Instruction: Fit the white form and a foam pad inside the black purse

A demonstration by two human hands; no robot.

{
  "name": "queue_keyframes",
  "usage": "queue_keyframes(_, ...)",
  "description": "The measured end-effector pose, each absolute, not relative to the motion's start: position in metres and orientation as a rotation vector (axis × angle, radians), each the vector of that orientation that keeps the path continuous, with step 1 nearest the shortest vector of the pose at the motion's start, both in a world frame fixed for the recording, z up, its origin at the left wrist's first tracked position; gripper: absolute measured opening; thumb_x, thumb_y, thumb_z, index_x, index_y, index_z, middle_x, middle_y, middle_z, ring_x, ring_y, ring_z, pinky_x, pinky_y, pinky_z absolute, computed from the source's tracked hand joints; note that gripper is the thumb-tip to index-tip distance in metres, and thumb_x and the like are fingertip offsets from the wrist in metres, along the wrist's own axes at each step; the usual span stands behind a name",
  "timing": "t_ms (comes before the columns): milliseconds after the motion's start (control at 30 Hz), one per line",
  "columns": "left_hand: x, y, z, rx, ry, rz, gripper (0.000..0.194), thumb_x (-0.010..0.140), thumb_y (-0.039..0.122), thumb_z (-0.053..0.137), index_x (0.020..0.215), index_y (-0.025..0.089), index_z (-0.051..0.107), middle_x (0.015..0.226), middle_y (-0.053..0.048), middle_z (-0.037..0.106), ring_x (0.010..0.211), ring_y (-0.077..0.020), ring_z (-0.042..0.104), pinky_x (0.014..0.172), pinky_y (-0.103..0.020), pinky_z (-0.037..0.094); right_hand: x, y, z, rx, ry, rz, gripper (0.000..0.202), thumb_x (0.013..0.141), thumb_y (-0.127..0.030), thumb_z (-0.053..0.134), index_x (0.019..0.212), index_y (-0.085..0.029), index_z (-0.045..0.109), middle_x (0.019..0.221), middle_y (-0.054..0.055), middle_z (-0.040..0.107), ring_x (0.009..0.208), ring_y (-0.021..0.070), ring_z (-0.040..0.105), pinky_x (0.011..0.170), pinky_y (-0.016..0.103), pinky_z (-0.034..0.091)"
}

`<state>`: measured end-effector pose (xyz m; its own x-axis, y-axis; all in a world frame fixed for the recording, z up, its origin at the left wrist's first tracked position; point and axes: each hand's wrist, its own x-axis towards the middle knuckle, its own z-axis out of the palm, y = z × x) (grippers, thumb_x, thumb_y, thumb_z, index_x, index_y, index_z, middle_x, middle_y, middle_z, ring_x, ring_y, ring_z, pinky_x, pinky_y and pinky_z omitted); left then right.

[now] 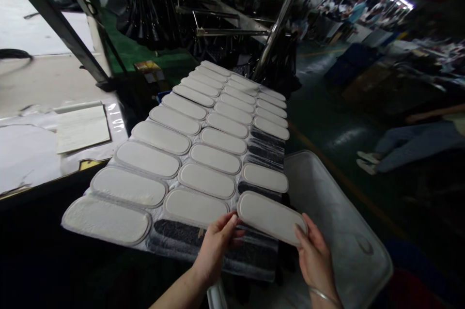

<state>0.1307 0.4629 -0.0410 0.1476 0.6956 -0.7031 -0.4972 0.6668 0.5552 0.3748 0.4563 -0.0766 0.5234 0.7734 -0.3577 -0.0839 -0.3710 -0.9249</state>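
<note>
pad (271,216) in off-white, oblong, round-ended, with a raised border: at the near right corner of a long black board streaked with white (267,153), its right end sticking out past the board's edge. right hand (317,253): grip closed on that right end, thumb on top, fingers at the far edge and beneath. silver metal bangle (321,294) on the right wrist. left hand (218,243): grip narrow, thumb and index fingertips together right at the pad's left end; can't tell if they pinch it.

matching off-white oblong pads (215,159) lie on the board in three columns. bare black patches show in the right column and along the near edge.

pale grey rounded bin (327,212) sits below, just right of the board. to the left, white bench (39,81) with an off-white paper pad (83,127) near its corner. shiny metal pole (279,18) rises slanted beyond the board's far end. person in blue trousers (414,144) at far right, well apart.
</note>
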Motion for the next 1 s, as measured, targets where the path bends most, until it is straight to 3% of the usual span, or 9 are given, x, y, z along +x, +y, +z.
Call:
queue_keyframes(67, 0.13, 0.457, -0.042, 0.212, 1.135, 0.827, 0.06, 0.071, 0.054, 0.07, 0.115, 0.016, 0.058, 0.108, -0.009, 0.063, 0.083, -0.0166, 0.062, 0.072, -0.027, 0.048, 0.38, 0.469, -0.094, -1.694, -0.538, 1.03, 0.082, 0.061, -0.047, 0.075, 0.134, -0.021, 0.046, 0.132, 0.01, 0.055, 0.117, 0.0252, 0.054, 0.101, 0.038, 0.043)
queue_keyframes(200, 0.124, 0.424, -0.06, 0.267, 1.106, 0.635, 0.053, 0.064, 0.055, 0.074, 0.093, 0.012, 0.062, 0.082, -0.005, 0.063, 0.07, -0.013, 0.058, 0.064, -0.023, 0.042, 0.385, 0.489, -0.126, -1.707, -0.562, 1.027, 0.084, 0.058, -0.048, 0.075, 0.132, -0.02, 0.047, 0.131, 0.01, 0.056, 0.115, 0.0247, 0.056, 0.098, 0.036, 0.046)
queue_keyframes(400, 0.105, 0.36, -0.116, 0.55, 1.154, 0.42, 0.064, 0.061, 0.073, 0.064, 0.084, 0.013, 0.063, 0.075, -0.005, 0.062, 0.068, -0.0156, 0.056, 0.062, -0.026, 0.043, 0.391, 0.502, -0.157, -1.789, -0.692, 0.989, 0.078, 0.063, -0.051, 0.069, 0.132, -0.021, 0.049, 0.13, 0.01, 0.057, 0.112, 0.0237, 0.058, 0.095, 0.036, 0.048)
queue_keyframes(467, 0.099, 0.357, -0.121, 0.868, 1.158, 0.386, 0.052, 0.076, 0.064, 0.056, 0.088, 0.014, 0.067, 0.08, -0.007, 0.066, 0.074, -0.0179, 0.059, 0.069, -0.027, 0.046, 0.395, 0.504, -0.16, -1.85, -0.774, 0.957, 0.075, 0.064, -0.051, 0.068, 0.13, -0.019, 0.05, 0.129, 0.01, 0.058, 0.113, 0.0244, 0.057, 0.098, 0.038, 0.045)
queue_keyframes(533, 0.096, 0.366, -0.118, 1.266, 1.179, 0.384, 0.034, 0.088, 0.044, 0.048, 0.097, 0.018, 0.068, 0.092, -0.009, 0.068, 0.084, -0.02, 0.063, 0.077, -0.028, 0.049, 0.397, 0.507, -0.159, -1.921, -0.87, 0.902, 0.073, 0.064, -0.05, 0.068, 0.128, -0.017, 0.053, 0.128, 0.011, 0.059, 0.115, 0.0255, 0.055, 0.102, 0.04, 0.04)
queue_keyframes(600, 0.096, 0.386, -0.115, 1.695, 1.167, 0.428, 0.03, 0.09, 0.026, 0.044, 0.111, 0.021, 0.065, 0.107, -0.01, 0.068, 0.099, -0.0221, 0.063, 0.088, -0.03, 0.049, 0.397, 0.509, -0.156, -1.985, -0.964, 0.834, 0.071, 0.063, -0.049, 0.068, 0.124, -0.016, 0.056, 0.126, 0.012, 0.059, 0.117, 0.027, 0.053, 0.105, 0.041, 0.036)
queue_keyframes(733, 0.114, 0.439, -0.122, 2.363, 1.066, 0.387, 0.055, 0.083, 0.013, 0.05, 0.137, 0.023, 0.045, 0.139, -0.011, 0.05, 0.13, -0.0305, 0.043, 0.106, -0.045, 0.039, 0.394, 0.513, -0.151, -2.056, -1.077, 0.715, 0.059, 0.063, -0.049, 0.066, 0.113, -0.017, 0.065, 0.112, 0.013, 0.063, 0.109, 0.0312, 0.056, 0.1, 0.046, 0.038)
queue_keyframes(867, 0.143, 0.488, -0.131, 2.478, 1.011, 0.11, 0.071, 0.082, 0.028, 0.055, 0.146, 0.017, 0.025, 0.152, -0.015, 0.022, 0.139, -0.0369, 0.024, 0.109, -0.057, 0.03, 0.392, 0.517, -0.154, -2.038, -1.101, 0.681, 0.052, 0.062, -0.048, 0.065, 0.104, -0.018, 0.069, 0.104, 0.013, 0.061, 0.104, 0.0333, 0.056, 0.099, 0.048, 0.039)
queue_keyframes(1000, 0.158, 0.507, -0.141, 2.405, 1.05, -0.026, 0.076, 0.081, 0.035, 0.054, 0.146, 0.01, 0.022, 0.152, -0.017, 0.012, 0.141, -0.037, 0.014, 0.112, -0.062, 0.02, 0.396, 0.522, -0.161, -1.995, -1.052, 0.785, 0.052, 0.057, -0.046, 0.068, 0.101, -0.017, 0.069, 0.102, 0.013, 0.062, 0.103, 0.0333, 0.057, 0.098, 0.047, 0.04)
